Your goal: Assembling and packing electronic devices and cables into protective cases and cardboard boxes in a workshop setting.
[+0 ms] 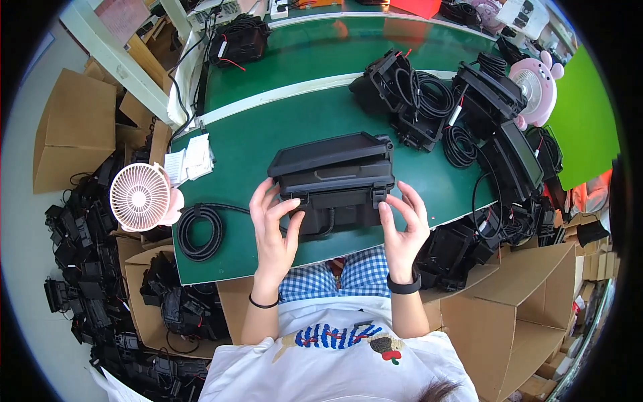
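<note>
A black plastic case (335,175) with a lid panel sits near the front edge of the green table, tilted toward me. At its left front corner, my left hand (273,224) has thumb and fingers closed about the latch area. My right hand (406,224) grips the right front corner, its thumb against the right latch (380,195) and its fingers curved along the side. A black cable (331,221) hangs at the case's front, and a coiled black cable (199,232) lies left of my left hand. The case's underside is hidden.
Several black cases with coiled cables (429,94) crowd the table's right side. A pink fan (142,197) stands at the left edge beside white paper slips (198,157); another pink fan (536,90) is at the far right. Cardboard boxes (506,321) flank me, the left one holding black parts.
</note>
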The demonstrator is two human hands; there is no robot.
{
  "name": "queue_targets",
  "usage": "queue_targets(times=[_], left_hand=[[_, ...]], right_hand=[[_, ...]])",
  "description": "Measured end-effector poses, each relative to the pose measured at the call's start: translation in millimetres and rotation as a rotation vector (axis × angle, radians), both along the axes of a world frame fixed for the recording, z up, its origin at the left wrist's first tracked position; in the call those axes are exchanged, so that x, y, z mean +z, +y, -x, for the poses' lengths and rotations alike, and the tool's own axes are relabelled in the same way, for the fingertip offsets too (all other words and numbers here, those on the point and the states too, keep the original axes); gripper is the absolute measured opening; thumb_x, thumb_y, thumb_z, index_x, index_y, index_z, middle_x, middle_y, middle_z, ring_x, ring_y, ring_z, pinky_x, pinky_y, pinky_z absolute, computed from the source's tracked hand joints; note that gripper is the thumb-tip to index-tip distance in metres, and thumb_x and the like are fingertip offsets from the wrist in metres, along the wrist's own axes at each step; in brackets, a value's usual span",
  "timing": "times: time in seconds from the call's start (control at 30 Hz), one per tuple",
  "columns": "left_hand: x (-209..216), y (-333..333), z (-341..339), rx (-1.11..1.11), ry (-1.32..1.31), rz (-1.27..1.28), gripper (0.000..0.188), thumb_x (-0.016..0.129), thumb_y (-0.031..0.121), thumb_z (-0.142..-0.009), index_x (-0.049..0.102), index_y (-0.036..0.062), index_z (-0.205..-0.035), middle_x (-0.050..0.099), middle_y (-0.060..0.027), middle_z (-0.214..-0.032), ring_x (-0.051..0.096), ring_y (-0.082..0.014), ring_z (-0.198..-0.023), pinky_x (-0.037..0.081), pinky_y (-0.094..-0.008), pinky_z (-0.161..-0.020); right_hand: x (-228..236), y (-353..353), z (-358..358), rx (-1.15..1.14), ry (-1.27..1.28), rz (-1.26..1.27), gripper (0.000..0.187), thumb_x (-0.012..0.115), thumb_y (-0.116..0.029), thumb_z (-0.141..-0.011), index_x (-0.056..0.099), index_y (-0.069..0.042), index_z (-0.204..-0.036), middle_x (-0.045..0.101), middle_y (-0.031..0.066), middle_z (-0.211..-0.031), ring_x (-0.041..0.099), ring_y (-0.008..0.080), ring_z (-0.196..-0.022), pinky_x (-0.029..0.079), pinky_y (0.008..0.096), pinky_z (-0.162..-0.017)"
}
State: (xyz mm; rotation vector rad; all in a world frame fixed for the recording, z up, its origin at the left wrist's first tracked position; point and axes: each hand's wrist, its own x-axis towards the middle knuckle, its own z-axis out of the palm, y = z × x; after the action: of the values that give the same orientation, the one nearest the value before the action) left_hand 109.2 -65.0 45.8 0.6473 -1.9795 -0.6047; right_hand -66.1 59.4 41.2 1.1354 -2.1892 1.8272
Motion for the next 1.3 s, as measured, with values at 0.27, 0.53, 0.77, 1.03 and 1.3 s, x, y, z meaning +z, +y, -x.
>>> queue_targets(times=[0.27,0.53,0.77,1.03,1.3], left_hand=[[-2.0,1.3,0.5,-0.007,0.019,-0.016,0.04,0.071,-0.003,-0.082,0.055,0.0131,-0.115,0.035,-0.0206,-0.141,0.05,-0.0391,-0.122,0.048,-0.0446,-0.096],[-1.9,2.3,1.5,0.015,0.019,-0.007,0.04,0.071,-0.003,-0.081,0.052,0.0118,-0.113,0.037,-0.0202,-0.142,0.051,-0.0383,-0.124,0.046,-0.0438,-0.098],[-2.7,2.9,0.7,0.014,0.012,-0.014,0.039,0.071,-0.004,-0.081,0.053,0.0116,-0.111,0.037,-0.0198,-0.142,0.052,-0.0382,-0.123,0.046,-0.0439,-0.098],[-9.6,-0.2,2.8,-0.024,0.096,-0.117,0.028,0.077,0.009,-0.081,0.058,0.0119,-0.102,0.032,-0.0193,-0.143,0.038,-0.0392,-0.134,0.034,-0.0479,-0.109],[-32.8,-8.7,33.3,-0.138,0.558,-0.497,0.078,0.067,0.051,-0.086,0.031,0.0073,-0.139,0.028,-0.0175,-0.146,0.033,-0.0296,-0.136,0.026,-0.0416,-0.113]], right_hand=[[-7.1,-3.7,-6.2,-0.092,-0.055,0.085,0.018,0.078,-0.004,-0.076,0.074,-0.003,-0.094,0.068,0.0112,-0.115,0.064,0.0252,-0.107,0.048,0.0356,-0.095],[28.4,-22.6,17.0,0.238,-0.558,0.247,0.006,0.066,0.001,-0.078,0.065,-0.005,-0.078,0.055,0.0088,-0.125,0.053,0.021,-0.117,0.041,0.0326,-0.098],[35.8,-29.1,31.2,0.161,0.016,-0.003,0.015,0.061,-0.001,-0.077,0.073,-0.008,-0.081,0.057,0.0106,-0.125,0.053,0.0259,-0.118,0.039,0.0393,-0.101],[2.6,-15.2,31.4,0.428,-0.351,0.045,0.018,0.061,-0.012,-0.088,0.07,-0.008,-0.102,0.044,0.0151,-0.14,0.043,0.0326,-0.132,0.035,0.0439,-0.109],[-17.2,-28.7,25.2,0.503,-0.348,0.226,0.047,0.067,-0.032,-0.087,0.056,-0.007,-0.125,0.03,0.0149,-0.149,0.035,0.0316,-0.139,0.034,0.0439,-0.111]])
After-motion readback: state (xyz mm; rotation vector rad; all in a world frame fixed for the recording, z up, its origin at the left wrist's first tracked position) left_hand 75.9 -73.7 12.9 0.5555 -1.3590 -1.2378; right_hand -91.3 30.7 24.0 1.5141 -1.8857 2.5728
